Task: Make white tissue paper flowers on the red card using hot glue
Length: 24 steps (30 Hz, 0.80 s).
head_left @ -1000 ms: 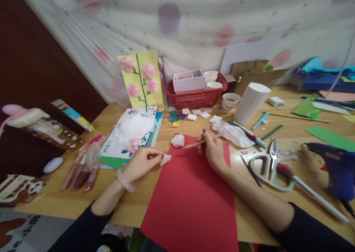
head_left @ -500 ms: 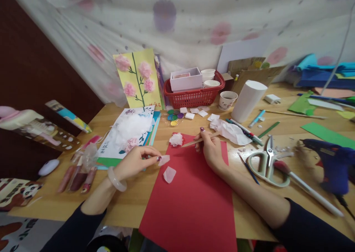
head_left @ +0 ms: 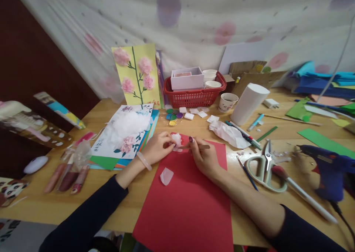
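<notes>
A red paper sheet [head_left: 191,200] lies on the wooden table in front of me. At its far left corner sits a white tissue flower [head_left: 176,138]. My left hand [head_left: 157,147] pinches a small pale tissue piece against that flower. My right hand [head_left: 202,156] holds a thin wooden stick [head_left: 203,147], its tip pointing at the flower. A loose pale tissue piece [head_left: 166,176] lies on the red sheet just below my left hand.
Scissors [head_left: 263,167], a brush [head_left: 301,192] and a blue glue gun [head_left: 328,168] lie to the right. A red basket [head_left: 194,94], a paper cup [head_left: 227,101], a white cylinder [head_left: 249,104] and a yellow flower card [head_left: 136,76] stand behind. Printed sheets [head_left: 124,133] and tubes [head_left: 68,176] sit at left.
One tissue piece dropped onto the red sheet. My left hand moved up and right to the white flower, and my right hand shifted left, bringing the stick to the flower.
</notes>
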Available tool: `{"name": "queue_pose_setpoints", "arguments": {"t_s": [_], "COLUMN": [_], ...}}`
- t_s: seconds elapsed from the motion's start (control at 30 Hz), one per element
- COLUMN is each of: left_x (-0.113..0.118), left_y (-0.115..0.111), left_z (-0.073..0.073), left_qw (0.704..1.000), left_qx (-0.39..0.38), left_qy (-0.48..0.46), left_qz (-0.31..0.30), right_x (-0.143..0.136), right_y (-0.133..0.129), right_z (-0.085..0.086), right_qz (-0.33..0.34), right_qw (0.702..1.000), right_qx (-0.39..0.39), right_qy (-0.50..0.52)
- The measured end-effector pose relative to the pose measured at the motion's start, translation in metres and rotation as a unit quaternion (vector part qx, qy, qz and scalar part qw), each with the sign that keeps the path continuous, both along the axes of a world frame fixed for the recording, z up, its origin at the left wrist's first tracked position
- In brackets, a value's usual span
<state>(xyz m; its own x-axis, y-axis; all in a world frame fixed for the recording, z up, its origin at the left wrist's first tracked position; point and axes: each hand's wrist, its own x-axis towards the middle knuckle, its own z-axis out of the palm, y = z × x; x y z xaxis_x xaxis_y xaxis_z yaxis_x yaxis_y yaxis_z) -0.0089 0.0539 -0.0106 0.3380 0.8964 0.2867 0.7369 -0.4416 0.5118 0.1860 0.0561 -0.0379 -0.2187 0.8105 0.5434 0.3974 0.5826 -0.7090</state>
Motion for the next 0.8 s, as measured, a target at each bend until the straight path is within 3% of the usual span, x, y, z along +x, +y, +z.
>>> {"name": "queue_pose_setpoints", "arguments": {"t_s": [0.23, 0.37, 0.53, 0.8], "left_x": [-0.005, -0.011, -0.018, -0.017], "left_y": [-0.005, -0.014, -0.017, -0.014], "left_z": [-0.006, -0.01, -0.017, -0.017], "left_qw": [0.999, 1.0, 0.996, 0.99], "left_qx": [0.019, -0.012, -0.057, -0.113], "left_qy": [-0.03, 0.009, 0.058, 0.086], "left_qz": [0.01, 0.01, 0.029, 0.028], "right_x": [0.001, 0.007, 0.02, 0.025], "right_y": [0.001, -0.004, -0.015, -0.016], "right_z": [-0.002, 0.001, 0.008, 0.013], "right_qz": [0.001, 0.049, 0.121, 0.193], "right_qw": [0.994, 0.982, 0.967, 0.905], "right_qx": [0.064, 0.104, 0.095, 0.145], "right_qy": [-0.086, -0.15, -0.202, -0.35]}}
